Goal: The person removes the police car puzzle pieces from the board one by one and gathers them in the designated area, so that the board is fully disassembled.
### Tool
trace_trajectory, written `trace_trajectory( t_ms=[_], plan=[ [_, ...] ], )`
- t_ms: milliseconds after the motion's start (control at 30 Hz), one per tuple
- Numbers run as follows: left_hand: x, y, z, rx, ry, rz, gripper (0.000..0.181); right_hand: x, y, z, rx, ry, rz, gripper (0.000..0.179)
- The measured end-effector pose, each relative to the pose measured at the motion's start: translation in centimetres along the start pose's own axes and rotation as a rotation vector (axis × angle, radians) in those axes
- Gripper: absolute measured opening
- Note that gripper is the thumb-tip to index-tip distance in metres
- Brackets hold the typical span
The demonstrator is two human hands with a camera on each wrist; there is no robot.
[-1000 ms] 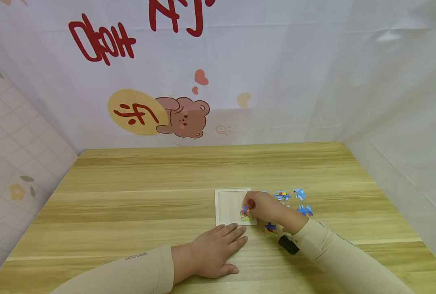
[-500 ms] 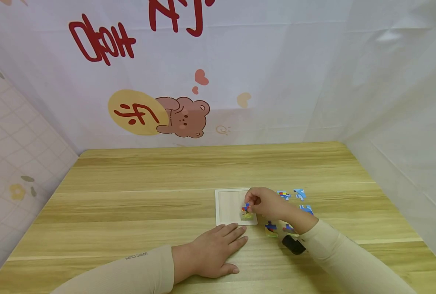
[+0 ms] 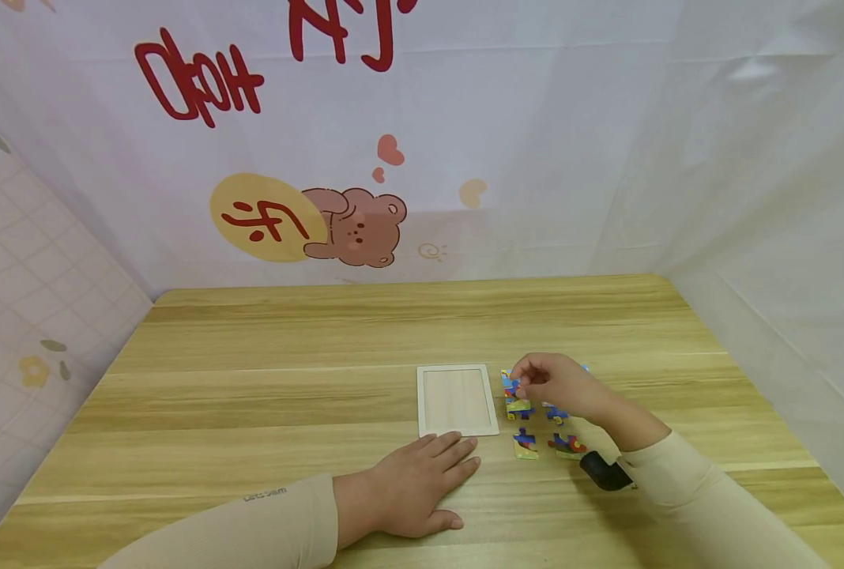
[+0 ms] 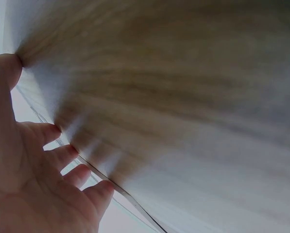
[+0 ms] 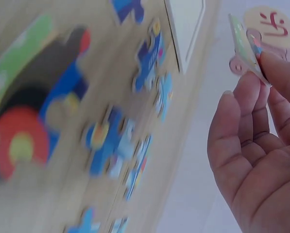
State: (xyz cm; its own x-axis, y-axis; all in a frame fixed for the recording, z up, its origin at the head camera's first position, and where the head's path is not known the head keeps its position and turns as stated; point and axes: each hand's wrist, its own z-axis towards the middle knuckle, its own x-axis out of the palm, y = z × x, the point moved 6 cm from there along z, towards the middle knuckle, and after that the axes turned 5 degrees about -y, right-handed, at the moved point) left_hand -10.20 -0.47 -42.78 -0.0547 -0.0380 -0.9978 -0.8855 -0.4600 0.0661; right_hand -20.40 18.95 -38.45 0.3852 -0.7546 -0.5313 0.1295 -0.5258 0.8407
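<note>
My right hand (image 3: 557, 386) pinches a jigsaw piece (image 5: 243, 48) with a green and yellow face between thumb and fingertips. In the head view it is held over loose puzzle pieces, to the right of a pale wooden puzzle tray (image 3: 421, 403). The tray lies flat, its recess bare. My left hand (image 3: 415, 484) rests palm down on the table, fingers spread, its fingertips right at the tray's near rim. The left wrist view shows that hand's fingertips (image 4: 102, 191) along the rim.
Several loose pieces lie right of the tray, among them a green one with a red and yellow wheel (image 5: 21, 141) and a blue one (image 3: 525, 441). A black wrist device (image 3: 604, 472) is on the right arm. A printed cloth (image 3: 571, 158) hangs behind the wooden table (image 3: 287, 340).
My right hand has lifted the jigsaw piece out of the tray's lower right corner and carried it right, over the loose pieces. The left hand has stayed in place.
</note>
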Motion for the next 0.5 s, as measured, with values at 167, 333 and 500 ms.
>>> trace_trajectory(
  t_ms=[167,333,500],
  plan=[
    [0.0,0.0,0.0,-0.001,0.004,-0.006,0.068,-1.7,-1.4,-1.0,0.066,-0.038,0.015,0.018],
    [0.0,0.0,-0.1,-0.005,0.009,-0.010,0.068,-3.1,-2.6,-2.1,0.099,-0.049,0.029,0.022],
    [0.1,0.0,-0.1,-0.008,0.017,-0.013,0.068,-4.0,-3.8,-3.3,0.131,-0.054,0.026,0.028]
  ],
)
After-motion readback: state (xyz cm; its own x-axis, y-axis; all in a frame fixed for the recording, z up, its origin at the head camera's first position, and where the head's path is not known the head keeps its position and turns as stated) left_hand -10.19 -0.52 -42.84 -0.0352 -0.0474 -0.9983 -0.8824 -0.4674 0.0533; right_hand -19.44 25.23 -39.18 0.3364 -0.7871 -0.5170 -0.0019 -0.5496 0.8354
